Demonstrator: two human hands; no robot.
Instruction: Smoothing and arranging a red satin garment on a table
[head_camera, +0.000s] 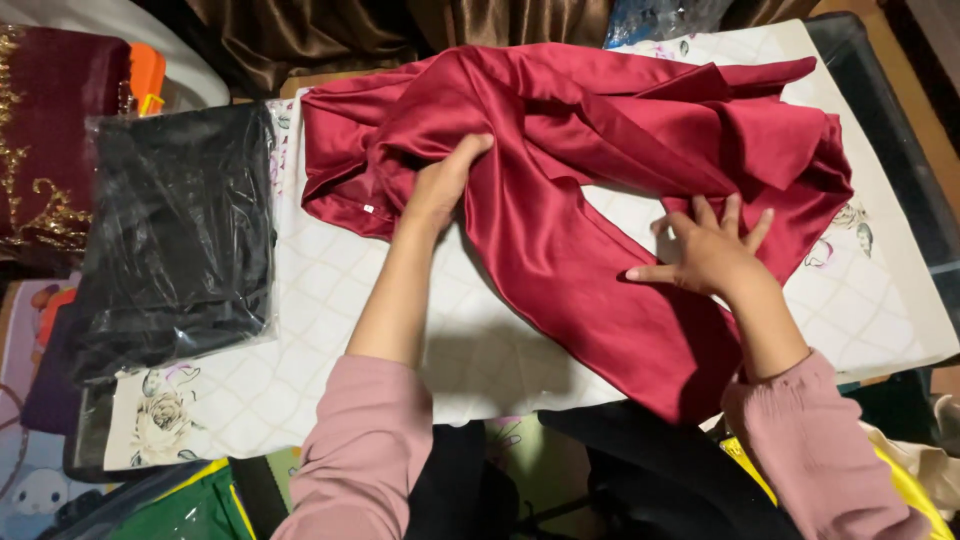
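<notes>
A shiny dark red satin garment (590, 170) lies crumpled across a white quilted cloth with flower prints (330, 310). My left hand (445, 180) pinches a fold of the red fabric near its left side, fingers tucked into the cloth. Flat on the lower part of the garment rests my right hand (710, 250), fingers spread. Both arms wear dusty pink sleeves. A strip of the red fabric runs down toward the near edge, between my arms.
A black garment in a clear plastic bag (175, 240) lies at the left. A maroon cloth with gold embroidery (45, 140) sits at far left, brown curtain fabric (330, 30) at the back, and green and yellow bags (190, 510) near the front edge.
</notes>
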